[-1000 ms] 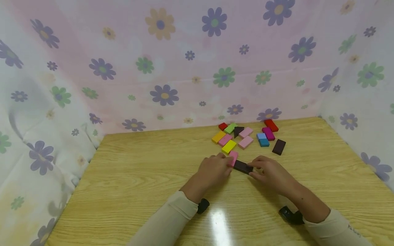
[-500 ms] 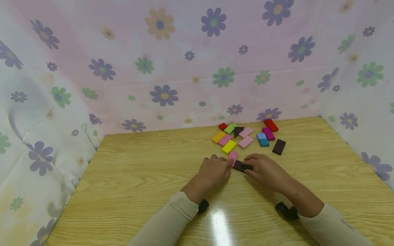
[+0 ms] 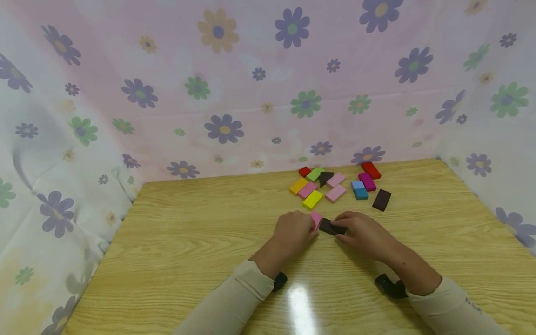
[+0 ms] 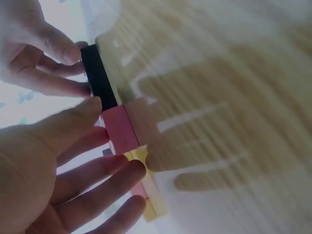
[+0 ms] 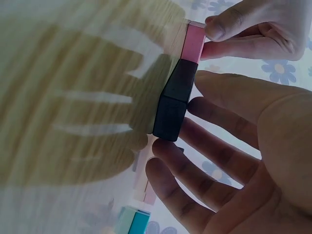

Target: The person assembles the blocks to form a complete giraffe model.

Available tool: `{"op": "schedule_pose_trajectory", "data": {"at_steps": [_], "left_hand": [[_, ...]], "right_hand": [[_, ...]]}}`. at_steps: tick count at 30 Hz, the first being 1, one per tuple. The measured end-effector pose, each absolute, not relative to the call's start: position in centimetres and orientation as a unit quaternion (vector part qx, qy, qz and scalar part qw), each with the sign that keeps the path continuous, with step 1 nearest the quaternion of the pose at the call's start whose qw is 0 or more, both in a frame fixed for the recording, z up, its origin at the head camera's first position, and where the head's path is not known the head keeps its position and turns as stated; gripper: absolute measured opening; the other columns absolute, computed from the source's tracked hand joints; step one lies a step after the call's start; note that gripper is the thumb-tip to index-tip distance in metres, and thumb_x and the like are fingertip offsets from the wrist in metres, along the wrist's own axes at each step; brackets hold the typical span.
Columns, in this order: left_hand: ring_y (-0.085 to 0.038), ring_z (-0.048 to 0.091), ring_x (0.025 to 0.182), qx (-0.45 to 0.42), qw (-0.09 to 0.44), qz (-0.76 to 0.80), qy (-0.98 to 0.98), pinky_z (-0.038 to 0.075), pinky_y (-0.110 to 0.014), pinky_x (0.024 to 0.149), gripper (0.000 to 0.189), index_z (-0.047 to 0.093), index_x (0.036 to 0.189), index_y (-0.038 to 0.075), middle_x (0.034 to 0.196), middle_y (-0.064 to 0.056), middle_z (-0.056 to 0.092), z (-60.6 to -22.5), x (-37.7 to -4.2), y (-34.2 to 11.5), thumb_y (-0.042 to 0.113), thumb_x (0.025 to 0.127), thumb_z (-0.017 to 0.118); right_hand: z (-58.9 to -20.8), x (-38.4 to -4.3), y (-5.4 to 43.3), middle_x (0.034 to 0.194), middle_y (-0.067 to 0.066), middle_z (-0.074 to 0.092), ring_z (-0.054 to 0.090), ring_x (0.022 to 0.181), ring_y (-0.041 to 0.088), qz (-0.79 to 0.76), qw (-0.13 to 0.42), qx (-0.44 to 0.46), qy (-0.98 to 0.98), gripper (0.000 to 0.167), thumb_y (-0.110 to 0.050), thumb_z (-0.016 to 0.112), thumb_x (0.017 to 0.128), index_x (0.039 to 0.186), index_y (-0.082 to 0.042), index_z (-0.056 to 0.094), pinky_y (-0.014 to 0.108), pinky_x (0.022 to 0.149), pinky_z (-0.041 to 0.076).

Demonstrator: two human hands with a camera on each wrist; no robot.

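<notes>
Near the middle of the table, a pink block (image 3: 316,219) and a dark brown block (image 3: 327,226) lie end to side, meeting at a corner. My left hand (image 3: 295,231) pinches the pink block, its thumb on the near side and index finger behind, as the left wrist view shows with the pink block (image 4: 120,129) up close. From the right, my right hand (image 3: 369,236) grips the dark block between thumb and fingers. In the right wrist view the dark block (image 5: 171,117) sits flush against the pink block (image 5: 193,43); the remaining right fingers spread loosely.
Behind the hands lie a yellow block (image 3: 312,200), an orange block (image 3: 298,186), two light pink blocks (image 3: 335,193) and a dark triangle (image 3: 325,178). Further right are a blue block (image 3: 360,193), a magenta block (image 3: 367,182), a red block (image 3: 371,170) and another dark block (image 3: 382,200).
My right hand has shifted left along the dark block and grips it further in. My left fingers have curled closer round the pink block, which has moved slightly nearer me.
</notes>
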State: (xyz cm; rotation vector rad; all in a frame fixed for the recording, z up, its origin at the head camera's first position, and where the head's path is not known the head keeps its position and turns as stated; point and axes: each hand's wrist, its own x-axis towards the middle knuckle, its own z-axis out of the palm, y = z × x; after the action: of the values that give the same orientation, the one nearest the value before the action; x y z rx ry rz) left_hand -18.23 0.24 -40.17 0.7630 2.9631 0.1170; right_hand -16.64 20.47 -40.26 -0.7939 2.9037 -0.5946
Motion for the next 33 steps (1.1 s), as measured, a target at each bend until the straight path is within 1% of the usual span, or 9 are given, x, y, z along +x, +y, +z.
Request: {"op": "schedule_pose_trajectory", "data": {"at_steps": [5, 11, 13, 17, 20, 24, 27, 30, 33], "left_hand": [[-0.009, 0.051, 0.063, 0.227, 0.041, 0.047, 0.972, 0.041, -0.023, 0.055, 0.022, 0.074, 0.079, 0.016, 0.066, 0.007, 0.056, -40.0, -17.9, 0.4, 0.035, 0.092, 0.073], [-0.010, 0.045, 0.062, 0.222, 0.056, 0.084, 0.970, 0.034, -0.022, 0.053, 0.015, 0.074, 0.079, 0.015, 0.066, 0.006, 0.054, -40.1, -16.9, -1.3, 0.020, 0.093, 0.072], [-0.010, 0.044, 0.063, 0.232, 0.061, 0.093, 0.966, 0.033, -0.022, 0.054, 0.011, 0.074, 0.082, 0.015, 0.067, 0.006, 0.054, -40.0, -16.4, -2.3, 0.014, 0.093, 0.070], [-0.009, 0.047, 0.066, 0.263, 0.066, 0.094, 0.958, 0.038, -0.019, 0.060, 0.008, 0.078, 0.094, 0.015, 0.076, 0.007, 0.064, -39.9, -15.0, -4.7, 0.012, 0.092, 0.071], [-0.005, 0.058, 0.074, 0.292, 0.055, 0.086, 0.951, 0.047, -0.017, 0.068, 0.015, 0.079, 0.106, 0.017, 0.089, 0.008, 0.074, -39.9, -13.9, -6.8, 0.015, 0.092, 0.072], [-0.008, 0.070, 0.088, 0.337, 0.019, 0.084, 0.938, 0.057, -0.021, 0.077, 0.015, 0.079, 0.106, 0.016, 0.098, 0.004, 0.077, -40.1, -12.4, -9.4, 0.017, 0.093, 0.071], [-0.014, 0.072, 0.093, 0.351, 0.007, 0.099, 0.931, 0.059, -0.024, 0.079, 0.017, 0.079, 0.108, 0.014, 0.099, 0.000, 0.077, -40.1, -11.3, -11.1, 0.017, 0.093, 0.070], [-0.016, 0.073, 0.095, 0.348, 0.004, 0.110, 0.931, 0.060, -0.026, 0.081, 0.022, 0.078, 0.112, 0.014, 0.102, -0.002, 0.077, -40.1, -10.4, -12.4, 0.016, 0.092, 0.071], [-0.017, 0.073, 0.095, 0.345, -0.005, 0.105, 0.933, 0.061, -0.028, 0.082, 0.023, 0.078, 0.113, 0.014, 0.101, -0.002, 0.077, -40.0, -9.6, -13.5, 0.016, 0.090, 0.072]], "right_hand": [[-40.3, -16.7, 20.5, 0.111, 0.012, 0.070, 0.067, 0.104, 0.031, -0.198, 0.039, -0.260, 0.944, 0.030, -0.014, 0.077, 0.087, 0.114, -0.001, 0.074, 0.048, 0.091, 0.058], [-40.6, -16.8, 20.6, 0.110, 0.012, 0.071, 0.068, 0.103, 0.030, -0.198, 0.035, -0.264, 0.943, 0.030, -0.013, 0.077, 0.087, 0.114, -0.002, 0.075, 0.046, 0.089, 0.059], [-40.7, -16.8, 20.6, 0.110, 0.012, 0.070, 0.068, 0.102, 0.030, -0.196, 0.034, -0.261, 0.945, 0.030, -0.013, 0.077, 0.087, 0.114, -0.002, 0.074, 0.046, 0.088, 0.059], [-40.6, -16.6, 20.7, 0.112, 0.011, 0.070, 0.068, 0.103, 0.030, -0.187, 0.032, -0.254, 0.948, 0.030, -0.013, 0.076, 0.088, 0.116, -0.002, 0.074, 0.045, 0.088, 0.059], [-40.6, -16.5, 20.6, 0.111, 0.011, 0.070, 0.067, 0.102, 0.030, -0.181, 0.028, -0.254, 0.950, 0.031, -0.013, 0.076, 0.088, 0.117, -0.002, 0.073, 0.045, 0.086, 0.060], [-40.6, -16.4, 20.7, 0.110, 0.011, 0.070, 0.068, 0.099, 0.028, -0.179, 0.021, -0.256, 0.950, 0.032, -0.012, 0.076, 0.087, 0.118, -0.002, 0.073, 0.043, 0.084, 0.060], [-40.6, -16.4, 20.8, 0.108, 0.011, 0.070, 0.068, 0.096, 0.026, -0.179, 0.019, -0.255, 0.950, 0.032, -0.013, 0.076, 0.087, 0.118, -0.003, 0.074, 0.042, 0.082, 0.061], [-40.7, -16.4, 20.8, 0.106, 0.010, 0.071, 0.067, 0.093, 0.023, -0.180, 0.020, -0.250, 0.951, 0.032, -0.013, 0.077, 0.087, 0.118, -0.004, 0.074, 0.040, 0.080, 0.061], [-40.8, -16.6, 20.8, 0.105, 0.008, 0.072, 0.067, 0.091, 0.021, -0.187, 0.022, -0.248, 0.950, 0.033, -0.013, 0.077, 0.087, 0.118, -0.005, 0.074, 0.037, 0.078, 0.061]]}}
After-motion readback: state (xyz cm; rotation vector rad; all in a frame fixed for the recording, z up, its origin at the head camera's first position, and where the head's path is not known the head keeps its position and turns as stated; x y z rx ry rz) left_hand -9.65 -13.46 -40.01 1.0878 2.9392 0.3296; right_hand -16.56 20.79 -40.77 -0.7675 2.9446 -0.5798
